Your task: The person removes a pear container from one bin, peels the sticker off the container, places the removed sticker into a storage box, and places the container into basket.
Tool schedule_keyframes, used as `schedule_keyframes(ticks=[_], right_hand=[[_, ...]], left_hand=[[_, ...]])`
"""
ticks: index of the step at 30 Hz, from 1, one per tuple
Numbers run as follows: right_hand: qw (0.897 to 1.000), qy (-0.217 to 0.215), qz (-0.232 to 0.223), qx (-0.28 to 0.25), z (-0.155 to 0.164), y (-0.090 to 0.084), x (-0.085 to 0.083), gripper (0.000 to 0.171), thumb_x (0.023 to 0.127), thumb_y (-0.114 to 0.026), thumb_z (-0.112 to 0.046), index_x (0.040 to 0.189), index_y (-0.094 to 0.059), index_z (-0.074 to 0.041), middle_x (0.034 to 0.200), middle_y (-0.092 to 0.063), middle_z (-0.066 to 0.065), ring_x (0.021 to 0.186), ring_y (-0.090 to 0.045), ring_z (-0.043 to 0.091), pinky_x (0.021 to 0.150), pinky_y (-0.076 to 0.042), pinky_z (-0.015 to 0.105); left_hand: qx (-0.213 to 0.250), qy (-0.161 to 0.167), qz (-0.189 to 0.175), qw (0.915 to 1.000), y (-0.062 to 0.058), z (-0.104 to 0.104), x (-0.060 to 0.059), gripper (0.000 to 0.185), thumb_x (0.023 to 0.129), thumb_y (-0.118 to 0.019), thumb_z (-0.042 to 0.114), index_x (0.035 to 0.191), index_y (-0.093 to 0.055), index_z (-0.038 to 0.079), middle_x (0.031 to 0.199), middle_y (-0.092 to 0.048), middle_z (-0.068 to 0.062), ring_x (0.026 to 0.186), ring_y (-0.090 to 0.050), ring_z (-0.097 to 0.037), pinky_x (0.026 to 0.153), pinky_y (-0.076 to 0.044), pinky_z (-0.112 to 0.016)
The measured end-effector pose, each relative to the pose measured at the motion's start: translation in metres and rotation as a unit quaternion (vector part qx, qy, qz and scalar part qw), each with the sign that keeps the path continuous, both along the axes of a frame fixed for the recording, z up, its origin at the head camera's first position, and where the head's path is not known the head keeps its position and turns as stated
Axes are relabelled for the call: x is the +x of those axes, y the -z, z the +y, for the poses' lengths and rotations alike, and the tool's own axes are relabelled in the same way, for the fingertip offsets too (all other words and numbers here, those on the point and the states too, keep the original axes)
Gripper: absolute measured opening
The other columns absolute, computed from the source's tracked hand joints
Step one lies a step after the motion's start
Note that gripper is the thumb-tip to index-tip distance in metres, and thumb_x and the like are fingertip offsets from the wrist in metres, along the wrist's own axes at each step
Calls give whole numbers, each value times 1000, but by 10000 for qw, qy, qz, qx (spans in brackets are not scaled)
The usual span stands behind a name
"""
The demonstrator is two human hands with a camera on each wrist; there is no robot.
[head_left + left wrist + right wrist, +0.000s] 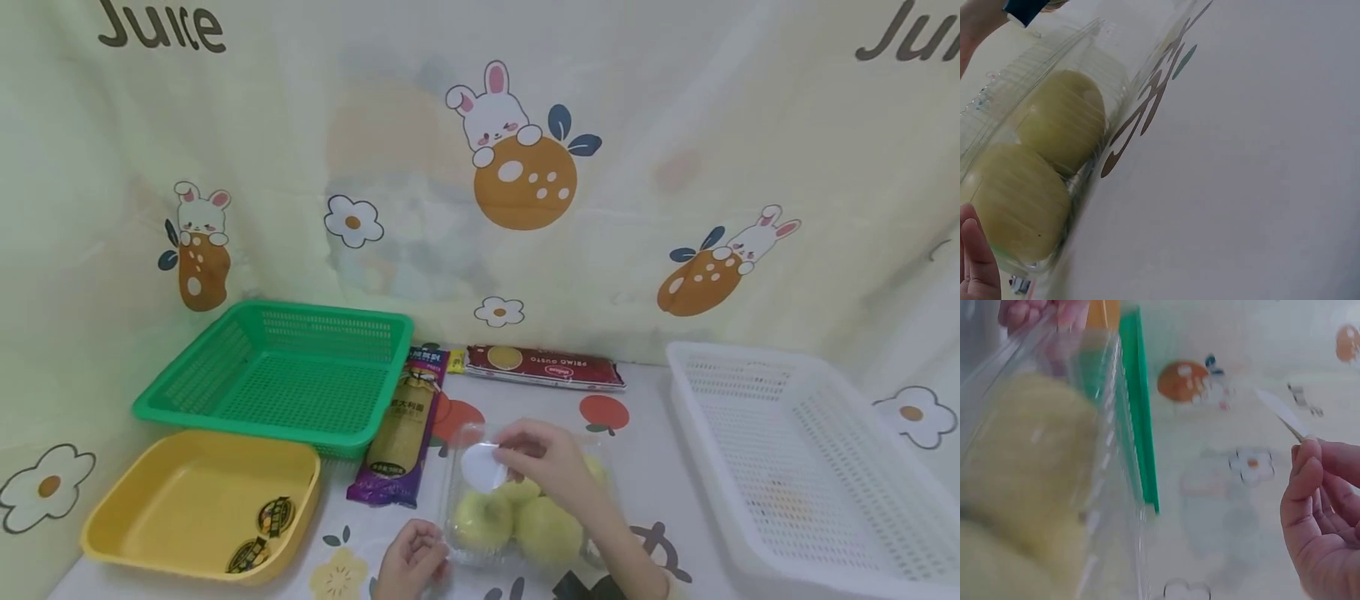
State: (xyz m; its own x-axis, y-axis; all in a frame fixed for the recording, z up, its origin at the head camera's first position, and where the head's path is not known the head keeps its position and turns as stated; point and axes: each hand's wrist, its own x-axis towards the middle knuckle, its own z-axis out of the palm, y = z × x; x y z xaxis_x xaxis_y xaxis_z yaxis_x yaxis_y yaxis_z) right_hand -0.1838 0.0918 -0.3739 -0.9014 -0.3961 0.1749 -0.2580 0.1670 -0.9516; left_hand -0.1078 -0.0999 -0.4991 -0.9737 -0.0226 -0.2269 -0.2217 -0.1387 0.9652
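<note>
Over the far-left part of a clear box (468, 437), the right hand (552, 468) pinches a white disc (481, 468) by its right edge, thumb and forefinger. Disc looks light, thin, bendy; edge hold suits it. Box, near centre, has pale fruit (550, 531) inside: probably weighty, slick, walls flexible; best held low, both sides. Right forearm (628, 546) slants in from near right. Left hand (412, 560) curled at box's near-left corner; can't tell if it's gripping.

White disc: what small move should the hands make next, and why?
Probably lower the white disc onto the clear container: the right hand pinches its edge, and the right wrist view shows it held apart from the container.
</note>
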Motion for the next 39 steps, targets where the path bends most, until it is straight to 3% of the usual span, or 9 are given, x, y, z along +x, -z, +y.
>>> schedule_keyframes(ticks=[6,11,17,24,30,36,39], right_hand=[[9980,-451,224,386,-29,-10,-10,12,79,-67,-8,90,-65,-3,79,-64,4,61,-58,17,56,-50,31],[9952,-708,294,613,-50,-10,-19,7,78,-68,-8,83,-64,-5,70,-62,1,56,-55,15,53,-49,34],[9938,-1037,59,387,-73,-13,-24,7,78,-66,-2,82,-62,1,67,-60,5,54,-55,14,53,-49,31],[9888,-1395,-341,401,-105,-23,-23,5,78,-65,2,81,-62,4,65,-61,10,56,-60,20,58,-51,38],[9789,-1780,-511,864,-134,-15,-25,5,78,-66,0,79,-61,0,65,-61,6,57,-61,17,56,-51,32],[9752,-2042,-467,718,-157,-15,-25,4,78,-64,3,78,-60,3,62,-60,8,56,-61,24,52,-50,29],[9736,-2145,-501,595,-165,-16,-23,4,78,-63,5,77,-60,3,62,-60,8,57,-61,28,53,-51,31]], left_hand=[[-52,145,-159,9998,-3,-6,-4,23,81,-60,9,98,-50,-2,79,-57,-2,70,-57,-15,65,-48,-29],[34,235,212,9995,1,-5,-8,26,81,-62,8,100,-50,-5,82,-58,-4,74,-58,-16,68,-49,-29],[113,301,665,9973,6,-3,-12,25,82,-60,4,100,-48,-8,83,-57,-6,70,-57,-14,64,-48,-26],[71,333,827,9960,0,-6,-9,24,83,-59,3,100,-48,-10,81,-56,-5,67,-56,-12,61,-48,-24],[-47,406,784,9961,-2,-11,-7,22,85,-57,4,101,-48,-9,81,-55,-4,68,-56,-13,61,-48,-25],[-99,511,959,9940,0,-15,-4,18,83,-54,-4,99,-48,-9,82,-54,-2,67,-55,-12,60,-48,-25],[-132,398,895,9951,0,-20,1,21,81,-56,-2,100,-48,-8,83,-56,-4,69,-56,-13,62,-48,-26]])
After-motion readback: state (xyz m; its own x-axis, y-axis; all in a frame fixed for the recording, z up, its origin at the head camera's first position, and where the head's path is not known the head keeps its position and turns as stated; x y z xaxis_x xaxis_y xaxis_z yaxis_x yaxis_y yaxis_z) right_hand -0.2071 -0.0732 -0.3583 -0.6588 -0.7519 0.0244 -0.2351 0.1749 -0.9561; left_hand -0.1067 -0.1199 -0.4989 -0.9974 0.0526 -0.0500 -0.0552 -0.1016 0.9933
